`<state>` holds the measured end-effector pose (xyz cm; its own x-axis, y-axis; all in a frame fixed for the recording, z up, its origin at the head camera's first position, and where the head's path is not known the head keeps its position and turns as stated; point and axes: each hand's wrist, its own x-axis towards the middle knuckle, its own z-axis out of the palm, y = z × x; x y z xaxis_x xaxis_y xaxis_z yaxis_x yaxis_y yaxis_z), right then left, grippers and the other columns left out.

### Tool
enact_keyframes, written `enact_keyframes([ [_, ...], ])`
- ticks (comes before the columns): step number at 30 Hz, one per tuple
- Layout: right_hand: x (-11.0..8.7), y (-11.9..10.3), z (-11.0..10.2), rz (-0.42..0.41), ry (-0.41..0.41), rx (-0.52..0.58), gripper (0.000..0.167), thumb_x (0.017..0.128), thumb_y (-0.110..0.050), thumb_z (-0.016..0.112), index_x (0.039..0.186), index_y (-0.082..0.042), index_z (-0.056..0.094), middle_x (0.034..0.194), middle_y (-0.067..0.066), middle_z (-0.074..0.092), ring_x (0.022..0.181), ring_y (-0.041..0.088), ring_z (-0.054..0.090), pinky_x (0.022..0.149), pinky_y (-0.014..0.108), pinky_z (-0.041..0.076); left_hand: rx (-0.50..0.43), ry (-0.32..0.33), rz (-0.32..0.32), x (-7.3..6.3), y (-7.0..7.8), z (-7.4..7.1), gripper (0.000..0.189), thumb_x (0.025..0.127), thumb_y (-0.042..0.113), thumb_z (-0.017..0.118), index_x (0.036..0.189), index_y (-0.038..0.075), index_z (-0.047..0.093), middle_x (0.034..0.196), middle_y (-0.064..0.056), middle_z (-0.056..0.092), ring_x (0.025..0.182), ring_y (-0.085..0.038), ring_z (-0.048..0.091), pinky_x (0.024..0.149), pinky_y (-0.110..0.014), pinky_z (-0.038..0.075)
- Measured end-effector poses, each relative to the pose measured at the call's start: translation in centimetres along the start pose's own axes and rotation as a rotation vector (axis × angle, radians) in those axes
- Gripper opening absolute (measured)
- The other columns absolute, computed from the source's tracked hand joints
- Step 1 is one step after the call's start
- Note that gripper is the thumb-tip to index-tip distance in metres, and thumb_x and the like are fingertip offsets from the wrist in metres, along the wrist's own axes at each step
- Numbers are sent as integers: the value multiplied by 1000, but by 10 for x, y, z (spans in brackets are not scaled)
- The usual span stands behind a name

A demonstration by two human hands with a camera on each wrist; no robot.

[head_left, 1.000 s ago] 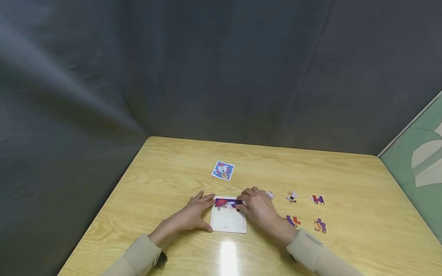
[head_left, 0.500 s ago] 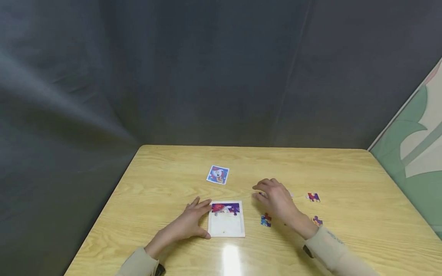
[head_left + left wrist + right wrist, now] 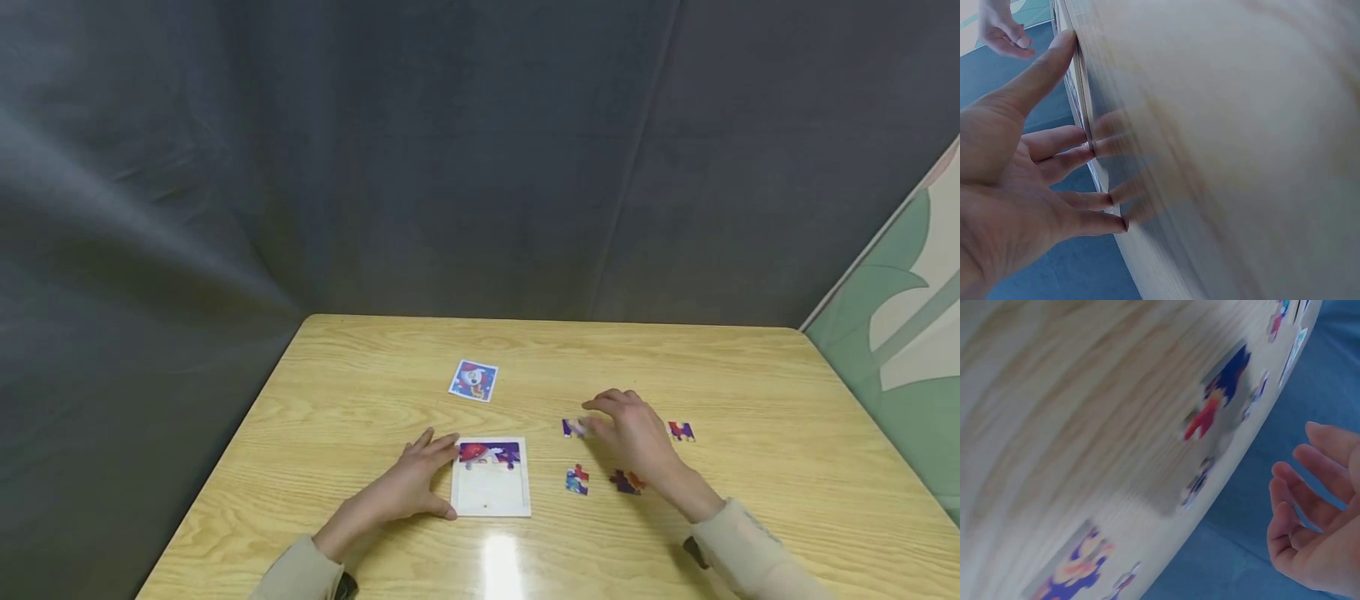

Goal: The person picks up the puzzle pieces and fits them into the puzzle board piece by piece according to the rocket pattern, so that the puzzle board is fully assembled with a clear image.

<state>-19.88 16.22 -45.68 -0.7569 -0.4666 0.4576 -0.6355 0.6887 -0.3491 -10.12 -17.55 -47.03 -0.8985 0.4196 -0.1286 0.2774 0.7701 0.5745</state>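
Fingers of the left hand: spread and nearly straight, clasping nothing, tips set along the left side of a puzzle tray, thumb at its near left corner. Fingers of the right hand: loosely bent, released, thumb apart from the forefinger; hand raised above the right part of the table.

Puzzle tray: white, square, flat on the table between the hands. Joined strip: red, white and purple, lying along the far inside edge of the tray, two knobs pointing toward the near side; pale base bare below it.

Purple-and-white piece: right of the tray, beside the right thumb; whether they touch cannot be told. Blue-and-red piece: nearer the person, also right of the tray. Purple-and-orange piece: farther right, below the right hand in the head view. Red-and-purple piece: outermost, to the right of that hand. Small dark piece, blurred, and orange-and-violet piece: both on the table, right wrist view.

Picture card: pale-edged, white figure on blue, flat beyond the tray and apart from it. Backdrop: dark curtain; green-and-cream panel at right.
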Motion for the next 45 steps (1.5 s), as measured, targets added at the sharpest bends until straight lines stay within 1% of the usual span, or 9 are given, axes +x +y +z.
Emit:
enact_keyframes([
  [4,-6,4,-3,15,-59,31,24,75,-7,80,98,-1,73,95,11,70,82,25,62,69,38,54,1,-5,-11,0,1,1,88,70,38,83,140,0,46,155,-14,30,142,-48,12,108,-70,13],
  [9,-8,9,1,15,-153,117,31,75,-6,80,103,2,70,93,9,70,82,22,63,78,42,52,7,-3,-11,2,1,2,89,69,37,83,140,-1,46,155,-15,29,142,-48,12,108,-70,12],
  [12,-6,9,6,48,-207,133,35,76,-9,80,107,3,69,94,7,69,80,19,59,74,39,50,10,5,-8,3,0,2,88,69,37,83,140,-1,47,154,-15,30,141,-49,12,107,-70,13],
  [16,-2,8,11,81,-259,110,36,78,-11,79,110,3,68,94,7,66,80,19,55,69,33,47,15,2,-15,1,-2,2,87,69,37,84,140,0,47,154,-14,30,141,-48,13,107,-71,14],
  [21,0,7,17,74,-247,71,30,77,-9,80,103,2,71,92,8,65,79,20,55,66,31,48,-6,-6,-28,0,-2,2,87,70,35,83,141,1,46,155,-12,29,142,-47,10,108,-70,12],
  [27,0,7,19,49,-219,44,23,76,-8,80,97,0,73,91,8,64,78,19,55,64,31,49,-9,-4,-27,1,0,1,87,70,33,84,141,0,46,155,-13,30,142,-48,11,107,-71,11],
  [33,-1,7,22,20,-197,42,22,77,-8,80,96,-1,72,91,8,64,80,20,55,66,32,51,-9,0,-30,1,1,-1,86,70,32,84,140,-1,46,154,-15,30,141,-49,11,108,-71,11],
  [41,0,10,23,-72,-130,-33,24,72,-13,84,91,-5,72,79,4,66,69,15,53,56,27,45,-5,14,-30,1,1,0,87,68,31,85,140,-1,47,155,-15,30,141,-49,12,108,-70,11],
  [45,1,7,21,-69,-118,-38,26,71,-15,84,91,-5,72,76,1,65,68,14,53,56,26,45,-9,10,-30,2,1,1,87,68,30,85,140,-1,46,155,-15,29,142,-48,11,108,-69,11],
])
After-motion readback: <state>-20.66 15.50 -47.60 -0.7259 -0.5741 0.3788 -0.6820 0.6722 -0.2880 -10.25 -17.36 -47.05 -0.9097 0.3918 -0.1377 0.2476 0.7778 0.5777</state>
